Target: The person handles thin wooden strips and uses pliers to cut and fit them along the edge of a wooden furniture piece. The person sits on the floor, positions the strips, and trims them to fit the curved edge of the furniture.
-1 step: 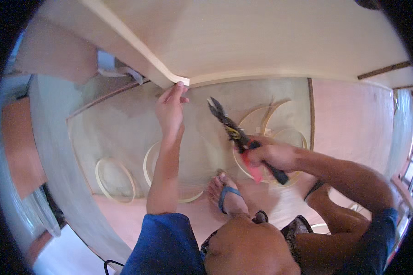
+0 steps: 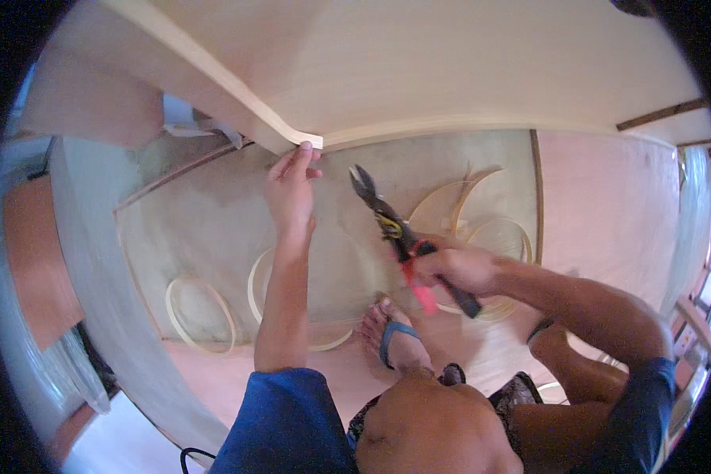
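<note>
My left hand (image 2: 294,186) pinches the loose end of a pale edging strip (image 2: 308,141) between thumb and fingers. The strip runs along the rim of a large wooden panel (image 2: 426,63) and bends at the corner there. In my right hand (image 2: 458,268) is a pair of snips (image 2: 389,225) with one red and one black handle. Their dark jaws point up and left, look slightly parted, and stay apart from the strip.
Several curled pale strips (image 2: 200,316) lie on the grey-green board (image 2: 355,197) below. My foot in a blue-strapped sandal (image 2: 391,340) stands at the near edge of that board. A plastic-wrapped stack (image 2: 110,261) is at the left, and a dark wooden strip (image 2: 662,115) at the upper right.
My right hand and the snips have shifted a little to the left, nearer the strip's end. My left hand keeps its pinch.
</note>
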Motion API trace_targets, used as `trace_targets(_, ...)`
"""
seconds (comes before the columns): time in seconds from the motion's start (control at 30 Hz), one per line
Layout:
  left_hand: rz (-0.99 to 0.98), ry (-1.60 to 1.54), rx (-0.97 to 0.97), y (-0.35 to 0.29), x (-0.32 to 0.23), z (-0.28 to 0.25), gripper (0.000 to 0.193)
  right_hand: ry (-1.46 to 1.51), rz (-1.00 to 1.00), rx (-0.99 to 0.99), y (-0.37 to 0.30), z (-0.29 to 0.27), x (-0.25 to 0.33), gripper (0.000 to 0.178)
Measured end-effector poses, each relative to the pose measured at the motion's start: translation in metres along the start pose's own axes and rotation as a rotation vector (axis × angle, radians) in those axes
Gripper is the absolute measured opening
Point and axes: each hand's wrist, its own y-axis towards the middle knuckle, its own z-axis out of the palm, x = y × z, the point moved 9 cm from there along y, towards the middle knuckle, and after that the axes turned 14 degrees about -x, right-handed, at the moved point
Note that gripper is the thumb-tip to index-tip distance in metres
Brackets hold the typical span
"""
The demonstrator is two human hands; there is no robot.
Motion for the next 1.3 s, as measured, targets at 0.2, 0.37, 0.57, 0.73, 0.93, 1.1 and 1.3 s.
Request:
trace_targets(0.2, 0.173, 0.35, 0.016, 0.015, -0.019, 0.004, 0.026, 0.367, 0.004, -0.021, 0.08, 0.073, -0.036, 0.033)
trace_targets(0.37, 0.087, 0.297, 0.005, 0.011, -0.018, 0.006, 0.026, 0.528, -0.096, -0.078, 0.084, 0.087, -0.011, 0.029)
trace_targets(0.57, -0.005, 0.21, 0.043, 0.009, -0.008, 0.009, 0.026, 0.704, -0.121, -0.072, 0.097, 0.089, -0.004, 0.026)
trace_targets(0.73, -0.138, 0.181, 0.175, 0.0, -0.006, 0.01, 0.033, 0.727, 0.026, 0.158, 0.092, 0.112, -0.019, 0.054)
trace_targets(0.93, -0.32, 0.075, 0.364, -0.022, 0.006, -0.007, 0.044, 0.972, 0.01, 0.389, 0.066, 0.116, -0.025, 0.066)
trace_targets(1.1, -0.219, 0.154, 0.266, -0.017, 0.008, -0.031, 0.032, 0.711, -0.004, 0.316, 0.069, 0.117, -0.034, 0.053)
trace_targets(1.3, -0.139, 0.312, 0.171, -0.011, 0.006, -0.062, 0.019, 0.448, -0.078, 0.135, 0.068, 0.112, -0.029, 0.024)
